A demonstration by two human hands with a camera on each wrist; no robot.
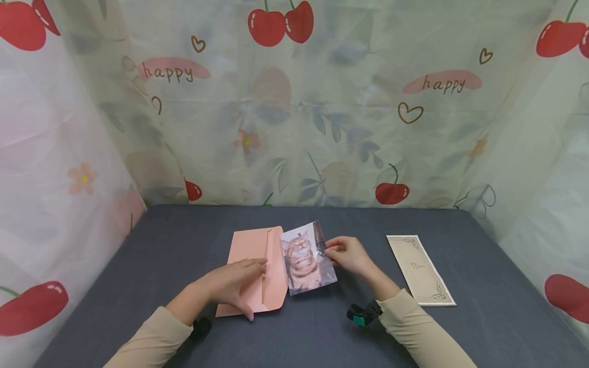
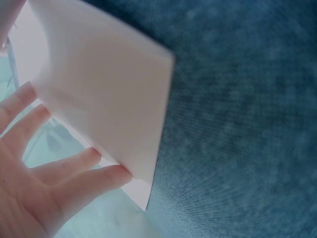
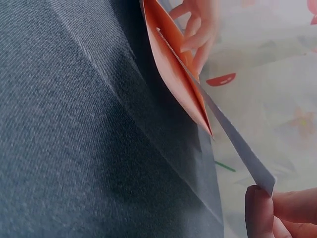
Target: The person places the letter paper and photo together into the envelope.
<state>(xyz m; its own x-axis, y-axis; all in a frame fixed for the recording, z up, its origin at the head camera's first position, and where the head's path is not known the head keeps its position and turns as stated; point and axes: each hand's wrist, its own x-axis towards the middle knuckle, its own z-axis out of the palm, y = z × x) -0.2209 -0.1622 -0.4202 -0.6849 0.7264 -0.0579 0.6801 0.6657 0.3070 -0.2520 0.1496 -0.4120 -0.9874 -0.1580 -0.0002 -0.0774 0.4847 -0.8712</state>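
Note:
A pink envelope lies on the dark grey table, its open flap side turned right. My left hand rests flat on it with straight fingers, holding it down. My right hand pinches the right edge of a cat photo, whose left edge meets the envelope's opening. In the right wrist view the photo runs edge-on from my fingertips into the mouth of the envelope, with the left hand behind. The left wrist view shows the envelope close up beside my left fingers.
A cream decorated card lies flat on the table to the right of my right hand. Cherry-patterned curtains enclose the table at the back and both sides.

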